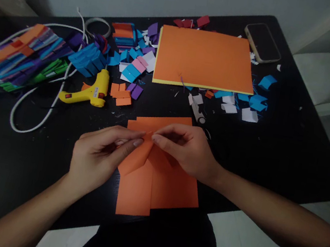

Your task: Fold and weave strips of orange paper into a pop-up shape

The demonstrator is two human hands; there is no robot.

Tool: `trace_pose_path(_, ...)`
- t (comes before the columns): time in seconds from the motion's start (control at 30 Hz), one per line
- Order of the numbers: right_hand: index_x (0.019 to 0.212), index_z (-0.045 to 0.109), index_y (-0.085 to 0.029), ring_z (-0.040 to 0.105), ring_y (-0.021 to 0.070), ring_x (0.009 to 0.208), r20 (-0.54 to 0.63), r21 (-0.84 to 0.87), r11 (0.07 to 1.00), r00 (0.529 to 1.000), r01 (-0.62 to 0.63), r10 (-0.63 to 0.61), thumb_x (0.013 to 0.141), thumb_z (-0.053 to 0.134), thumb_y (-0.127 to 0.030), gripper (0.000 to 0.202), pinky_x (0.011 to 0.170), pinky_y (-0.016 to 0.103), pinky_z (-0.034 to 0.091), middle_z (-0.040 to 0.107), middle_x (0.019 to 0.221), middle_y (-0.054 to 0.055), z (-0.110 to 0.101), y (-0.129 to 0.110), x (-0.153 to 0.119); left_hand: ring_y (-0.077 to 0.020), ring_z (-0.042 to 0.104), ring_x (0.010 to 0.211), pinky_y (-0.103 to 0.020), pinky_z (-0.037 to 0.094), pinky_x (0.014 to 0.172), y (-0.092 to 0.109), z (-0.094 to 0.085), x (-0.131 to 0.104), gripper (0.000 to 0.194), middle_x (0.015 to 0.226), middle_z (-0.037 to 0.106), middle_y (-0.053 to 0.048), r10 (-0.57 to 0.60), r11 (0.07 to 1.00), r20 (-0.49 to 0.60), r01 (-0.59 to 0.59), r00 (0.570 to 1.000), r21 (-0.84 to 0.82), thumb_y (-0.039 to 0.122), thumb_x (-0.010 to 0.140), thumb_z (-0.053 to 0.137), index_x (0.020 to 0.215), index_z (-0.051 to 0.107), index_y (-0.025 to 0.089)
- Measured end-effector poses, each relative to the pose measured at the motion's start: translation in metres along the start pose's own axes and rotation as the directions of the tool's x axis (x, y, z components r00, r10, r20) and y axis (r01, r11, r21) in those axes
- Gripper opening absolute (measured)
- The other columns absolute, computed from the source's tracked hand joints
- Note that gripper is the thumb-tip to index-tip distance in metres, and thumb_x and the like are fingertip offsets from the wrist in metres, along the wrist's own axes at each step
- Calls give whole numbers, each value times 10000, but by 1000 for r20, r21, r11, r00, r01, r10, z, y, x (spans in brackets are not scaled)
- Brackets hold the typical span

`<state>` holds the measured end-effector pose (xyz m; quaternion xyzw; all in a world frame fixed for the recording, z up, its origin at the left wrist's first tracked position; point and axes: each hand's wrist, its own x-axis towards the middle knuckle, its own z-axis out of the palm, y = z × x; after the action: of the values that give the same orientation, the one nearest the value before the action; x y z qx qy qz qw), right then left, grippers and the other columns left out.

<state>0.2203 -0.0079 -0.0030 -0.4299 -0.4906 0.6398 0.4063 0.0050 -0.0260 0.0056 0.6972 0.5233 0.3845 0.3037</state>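
Note:
Between both hands is a folded piece of orange paper (139, 159), raised above flat orange sheets (173, 189) near the table's front edge. My left hand (101, 151) pinches the folded piece's upper left edge between thumb and fingers. Close beside it, my right hand (189, 146) pinches the top of the same piece, thumb and index finger together. The fingertips of the two hands nearly meet. Scissors (197, 110) lie just beyond my right hand, partly hidden by it.
Behind lies a stack of orange sheets (206, 59) among small coloured paper pieces. A yellow glue gun (95, 91), folded paper strips (28, 56), a white cable (12, 116) and a tape roll (98, 26) are on the left. A phone (263, 43) rests at the back right.

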Motion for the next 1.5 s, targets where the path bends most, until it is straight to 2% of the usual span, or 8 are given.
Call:
trace_pose_path(0.17,859,773,-188,720,154,774,4,13,999,999,-34,34,844,801,-300,116,676,255,571,767,820,15,2,-3,-1,-121,705,721,-244,557,632,-2,0,-1,160,919,808,10,31,1000,29,-31,999,-6,202,885,784,1017,812,288)
trace_pose_path(0.33,861,772,-193,709,143,751,-2,-9,1000,1000,-16,16,841,804,-305,119,650,248,569,767,820,13,3,-2,-1,-117,696,697,-233,541,596,-2,0,-1,135,899,801,-3,55,999,45,-55,997,-1,204,886,782,1007,804,261)
trace_pose_path(0.47,863,782,-193,717,139,773,2,13,1000,1000,9,-9,824,822,-295,116,715,254,588,777,838,16,2,-1,0,-104,678,673,-222,529,574,-1,1,0,135,873,793,1,67,998,46,-66,997,-12,185,890,774,1002,798,255)
trace_pose_path(0.63,917,776,-197,738,163,843,20,58,997,999,-47,46,791,837,-259,153,780,286,602,785,896,24,0,-1,-1,-120,685,681,-244,540,577,-1,2,0,127,873,796,-1,40,999,39,-39,998,-18,211,892,771,1004,804,262)
trace_pose_path(0.8,943,791,-196,740,184,920,31,20,999,998,-50,50,837,762,-240,118,845,312,594,795,944,37,-4,-3,-1,-117,667,670,-245,525,587,-2,1,0,138,850,788,-1,28,999,25,-27,999,-26,213,888,779,1012,812,264)
trace_pose_path(0.93,911,797,-199,724,164,859,23,-13,999,999,-45,45,876,720,-263,107,808,292,584,787,888,24,-4,-3,1,-110,651,653,-239,510,576,-3,1,0,144,820,775,3,28,999,27,-28,999,-26,210,887,780,1015,814,264)
trace_pose_path(1.17,889,782,-197,728,163,794,23,22,998,998,-51,51,834,798,-280,101,722,282,588,778,847,22,0,-1,1,-106,663,656,-235,520,592,-2,1,0,131,842,787,5,33,999,24,-33,999,-24,201,888,777,1002,810,257)
trace_pose_path(1.5,896,798,-189,725,144,748,4,14,1000,1000,-24,23,816,823,-272,118,692,261,589,784,827,18,-1,0,0,-103,692,685,-227,532,619,-3,0,1,153,891,807,15,25,999,41,-24,999,-22,207,903,769,1033,812,276)
